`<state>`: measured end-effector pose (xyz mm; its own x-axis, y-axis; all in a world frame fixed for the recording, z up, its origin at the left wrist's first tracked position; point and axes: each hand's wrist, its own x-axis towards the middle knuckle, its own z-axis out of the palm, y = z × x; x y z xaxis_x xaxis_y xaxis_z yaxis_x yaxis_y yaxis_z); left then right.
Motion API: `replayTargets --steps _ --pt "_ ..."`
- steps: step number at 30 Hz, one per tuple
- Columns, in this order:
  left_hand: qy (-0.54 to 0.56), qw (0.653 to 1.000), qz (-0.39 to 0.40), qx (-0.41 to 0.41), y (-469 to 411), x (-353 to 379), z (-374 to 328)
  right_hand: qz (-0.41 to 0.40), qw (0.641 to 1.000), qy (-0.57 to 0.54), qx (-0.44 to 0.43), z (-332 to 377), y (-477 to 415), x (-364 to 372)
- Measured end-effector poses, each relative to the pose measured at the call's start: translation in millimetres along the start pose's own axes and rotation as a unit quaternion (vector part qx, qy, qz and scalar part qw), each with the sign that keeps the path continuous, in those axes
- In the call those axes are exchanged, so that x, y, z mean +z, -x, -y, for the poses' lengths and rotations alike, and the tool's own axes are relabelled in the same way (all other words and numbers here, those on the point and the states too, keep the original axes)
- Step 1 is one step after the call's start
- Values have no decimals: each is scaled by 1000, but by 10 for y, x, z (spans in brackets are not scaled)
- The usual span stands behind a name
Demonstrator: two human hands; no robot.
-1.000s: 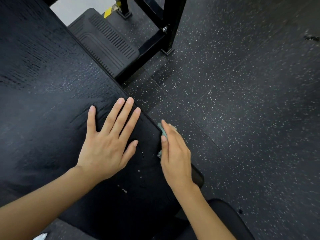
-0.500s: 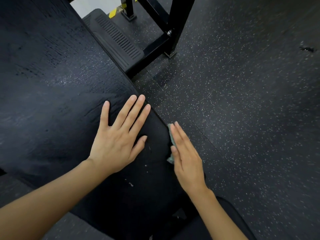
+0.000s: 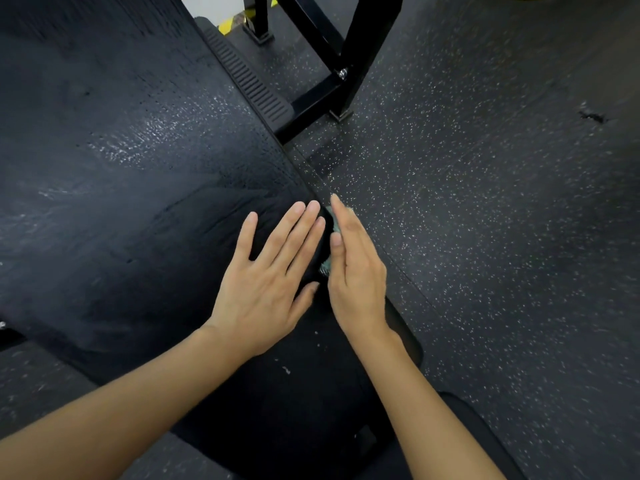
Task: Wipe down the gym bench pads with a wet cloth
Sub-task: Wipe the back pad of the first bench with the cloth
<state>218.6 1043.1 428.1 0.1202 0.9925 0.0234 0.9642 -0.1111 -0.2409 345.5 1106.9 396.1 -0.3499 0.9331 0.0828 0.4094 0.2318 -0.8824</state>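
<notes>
A wide black bench pad (image 3: 131, 174) with a cracked, damp-looking top fills the left of the view. My left hand (image 3: 266, 275) lies flat on the pad near its right edge, fingers straight and spread. My right hand (image 3: 356, 268) stands on edge against the pad's right side, fingers straight, pressing a teal cloth (image 3: 325, 268) onto that side. Only small bits of the cloth show beside the palm and near the fingertips.
Speckled black rubber floor (image 3: 485, 237) spreads to the right. A black steel frame (image 3: 349, 64) with a bolted foot stands beyond the pad, beside a ribbed black step plate (image 3: 256, 84). My dark-clothed knee (image 3: 467, 438) shows at the bottom.
My right hand has slid the cloth forward along the pad's right side, closer to my left hand's fingertips. The view has shifted so the pad and frame sit further right.
</notes>
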Motion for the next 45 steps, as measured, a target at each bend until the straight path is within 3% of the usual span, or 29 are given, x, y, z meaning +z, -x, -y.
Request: replayTargets --steps 8,12,23,33,39,45 --pt "16 1000 7 20 98 4 78 39 999 1 -11 80 -140 -4" --pt "22 999 11 38 115 -11 145 46 998 20 36 -165 158 -181" --pt "4 995 8 102 122 -61 556 6 996 19 84 100 1 -8" --pt "29 994 -3 104 128 -67 707 31 999 -6 7 718 -750 279" --pt "18 993 14 115 141 -96 755 75 995 35 -48 516 -494 90" --pt "24 993 10 116 139 -171 943 88 994 61 -33 366 -212 -44"
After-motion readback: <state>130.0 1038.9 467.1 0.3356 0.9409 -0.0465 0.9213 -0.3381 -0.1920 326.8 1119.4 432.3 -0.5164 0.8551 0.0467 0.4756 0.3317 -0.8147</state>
